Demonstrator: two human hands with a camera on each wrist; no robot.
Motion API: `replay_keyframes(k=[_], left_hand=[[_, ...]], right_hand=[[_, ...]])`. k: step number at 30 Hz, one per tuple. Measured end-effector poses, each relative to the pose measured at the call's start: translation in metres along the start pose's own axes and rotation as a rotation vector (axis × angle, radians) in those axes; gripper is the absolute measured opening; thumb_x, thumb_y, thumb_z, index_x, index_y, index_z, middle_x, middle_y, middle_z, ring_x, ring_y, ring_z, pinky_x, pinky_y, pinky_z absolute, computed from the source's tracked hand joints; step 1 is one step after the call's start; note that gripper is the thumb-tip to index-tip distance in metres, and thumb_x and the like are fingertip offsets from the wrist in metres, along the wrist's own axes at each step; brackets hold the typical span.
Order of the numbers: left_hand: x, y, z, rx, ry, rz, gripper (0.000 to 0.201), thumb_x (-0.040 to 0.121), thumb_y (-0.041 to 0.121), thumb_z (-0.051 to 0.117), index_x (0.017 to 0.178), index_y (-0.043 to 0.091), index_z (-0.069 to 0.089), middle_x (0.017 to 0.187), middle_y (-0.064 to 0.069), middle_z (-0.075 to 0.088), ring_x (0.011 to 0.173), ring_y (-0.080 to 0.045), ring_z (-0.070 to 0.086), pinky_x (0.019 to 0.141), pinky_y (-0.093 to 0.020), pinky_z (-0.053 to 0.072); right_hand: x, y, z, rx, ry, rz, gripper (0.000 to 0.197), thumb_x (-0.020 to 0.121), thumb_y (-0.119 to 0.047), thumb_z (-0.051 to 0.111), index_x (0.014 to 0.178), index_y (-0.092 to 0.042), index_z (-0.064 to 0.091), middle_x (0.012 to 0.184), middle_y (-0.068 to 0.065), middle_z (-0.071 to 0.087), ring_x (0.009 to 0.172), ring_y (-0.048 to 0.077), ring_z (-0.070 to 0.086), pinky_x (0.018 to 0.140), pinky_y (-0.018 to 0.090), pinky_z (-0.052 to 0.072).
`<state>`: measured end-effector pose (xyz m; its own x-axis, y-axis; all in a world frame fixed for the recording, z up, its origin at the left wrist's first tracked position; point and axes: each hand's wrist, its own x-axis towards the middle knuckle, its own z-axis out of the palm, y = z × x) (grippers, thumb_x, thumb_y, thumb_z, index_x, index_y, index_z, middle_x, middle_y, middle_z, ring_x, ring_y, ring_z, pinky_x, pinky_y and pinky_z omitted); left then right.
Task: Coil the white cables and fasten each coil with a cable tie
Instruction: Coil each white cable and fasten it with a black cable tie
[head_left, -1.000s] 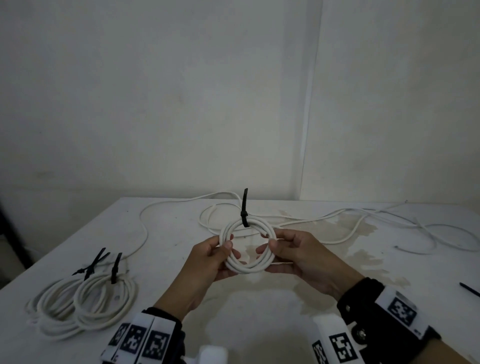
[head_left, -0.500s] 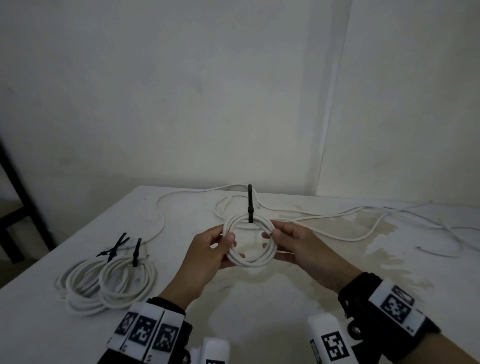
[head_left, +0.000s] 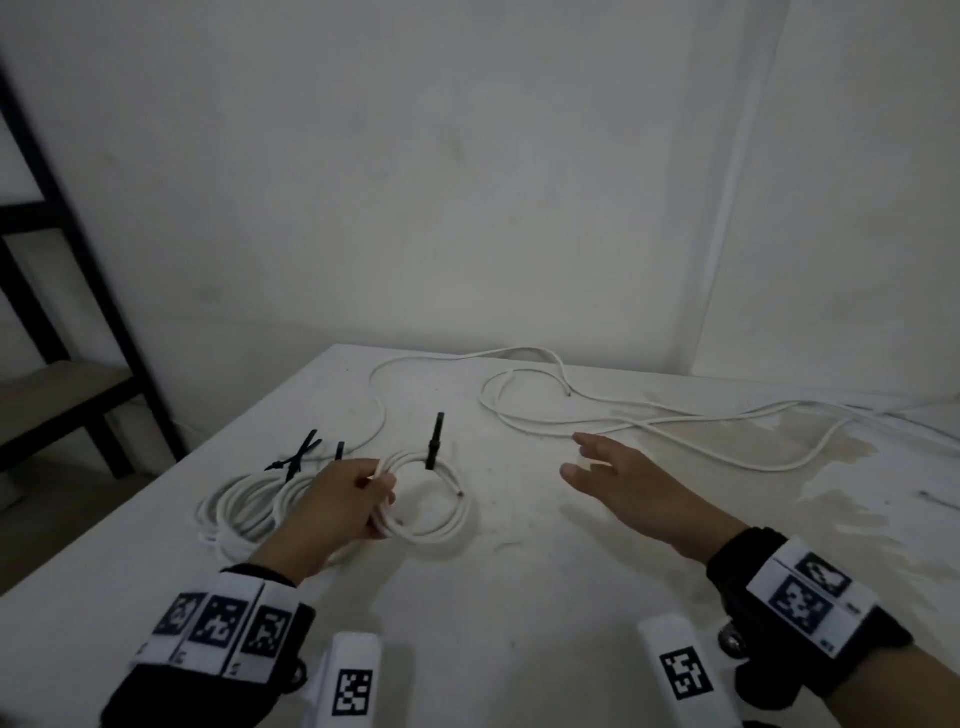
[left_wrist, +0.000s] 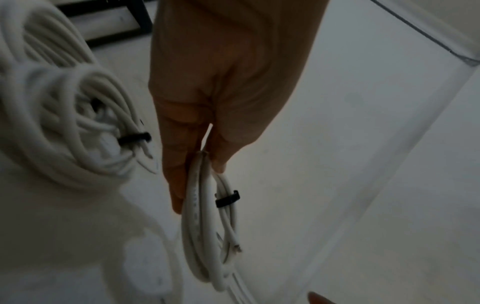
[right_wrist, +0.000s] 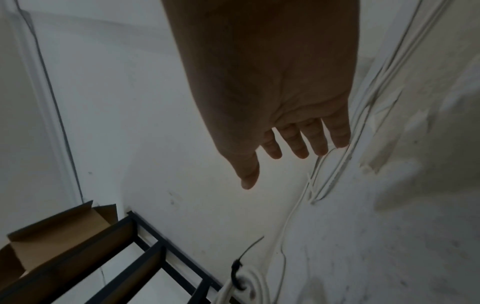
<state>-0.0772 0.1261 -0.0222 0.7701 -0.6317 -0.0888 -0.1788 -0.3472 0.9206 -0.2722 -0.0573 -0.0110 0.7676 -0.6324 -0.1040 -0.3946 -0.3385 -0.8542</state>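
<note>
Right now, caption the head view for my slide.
Left hand holds tied coil; open right hand reaches toward loose cable.

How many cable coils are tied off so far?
3: one coil held by the left hand, two overlapping coils lying left of it. More may be hidden.

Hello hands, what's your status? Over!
Left hand grips tied coil, beside finished coils. Right hand open, empty, reaching at loose cables. Nothing in the way.
</note>
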Motion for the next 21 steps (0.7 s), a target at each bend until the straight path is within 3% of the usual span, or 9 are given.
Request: replay_keyframes(k=[3,6,9,11,13,15,18,21], left_hand=[[0.001,-0.011,-0.018,0.135,0.054,-0.031,0.027,0.095,0.008,0.046,0.071,0.000,0.057,0.064,-0.012,0.055,0.058,-0.021,0.053,0.042,-0.018,0.049],[0.008,-0.022,-0.032,0.304,0.089,-0.012,0.025,0.094,0.010,0.048,0.075,0.001,0.061,0.060,-0.010,0.056,0.057,-0.021,0.053,0.055,-0.027,0.046],[0.014,-0.028,-0.036,0.527,0.109,0.028,0.027,0.092,0.008,0.050,0.066,0.009,0.057,0.055,-0.002,0.051,0.057,-0.019,0.050,0.055,-0.026,0.039],[0.017,-0.028,-0.035,0.660,0.145,0.031,0.032,0.090,0.009,0.051,0.059,0.013,0.050,0.055,0.000,0.047,0.062,-0.022,0.049,0.055,-0.029,0.034],[0.019,-0.026,-0.033,0.799,0.164,0.004,0.034,0.089,0.015,0.052,0.056,0.016,0.044,0.065,-0.006,0.054,0.074,-0.027,0.054,0.062,-0.029,0.033],[0.020,-0.020,-0.033,0.846,0.209,-0.010,0.026,0.089,0.022,0.053,0.065,0.011,0.051,0.090,-0.014,0.062,0.090,-0.031,0.058,0.070,-0.029,0.035],[0.023,-0.007,-0.031,0.843,0.292,0.052,0.027,0.090,0.027,0.052,0.098,0.003,0.062,0.110,-0.017,0.062,0.103,-0.034,0.056,0.082,-0.035,0.041],[0.026,0.016,-0.020,0.824,0.293,0.108,0.034,0.092,0.029,0.052,0.120,0.012,0.058,0.124,-0.010,0.060,0.112,-0.031,0.055,0.090,-0.035,0.042]], right_hand=[[0.005,0.006,-0.003,-0.017,0.003,0.008,0.059,0.088,-0.040,0.055,0.141,-0.027,0.032,0.145,-0.003,0.038,0.129,0.012,0.039,0.096,0.026,0.035],[0.009,0.009,-0.004,0.001,0.009,0.018,0.056,0.089,-0.039,0.055,0.139,-0.025,0.035,0.141,-0.002,0.042,0.126,0.014,0.043,0.095,0.027,0.036],[0.015,0.014,-0.005,-0.009,0.012,0.027,0.054,0.089,-0.039,0.055,0.138,-0.024,0.037,0.141,-0.001,0.042,0.127,0.015,0.043,0.098,0.030,0.037],[0.021,0.018,-0.007,-0.056,0.015,0.034,0.056,0.089,-0.041,0.055,0.139,-0.023,0.036,0.143,0.000,0.039,0.131,0.016,0.038,0.099,0.030,0.035],[0.027,0.023,-0.011,-0.109,0.022,0.046,0.058,0.088,-0.043,0.054,0.140,-0.023,0.035,0.146,0.001,0.037,0.133,0.018,0.036,0.102,0.031,0.033],[0.033,0.028,-0.015,-0.147,0.022,0.062,0.059,0.088,-0.043,0.054,0.140,-0.021,0.035,0.147,0.002,0.035,0.133,0.019,0.035,0.104,0.032,0.033],[0.041,0.035,-0.019,-0.225,0.016,0.078,0.060,0.088,-0.043,0.055,0.139,-0.020,0.035,0.147,0.002,0.035,0.133,0.020,0.035,0.106,0.033,0.031],[0.049,0.040,-0.023,-0.336,0.012,0.097,0.061,0.089,-0.042,0.054,0.141,-0.017,0.032,0.148,0.006,0.032,0.133,0.022,0.034,0.106,0.031,0.028]])
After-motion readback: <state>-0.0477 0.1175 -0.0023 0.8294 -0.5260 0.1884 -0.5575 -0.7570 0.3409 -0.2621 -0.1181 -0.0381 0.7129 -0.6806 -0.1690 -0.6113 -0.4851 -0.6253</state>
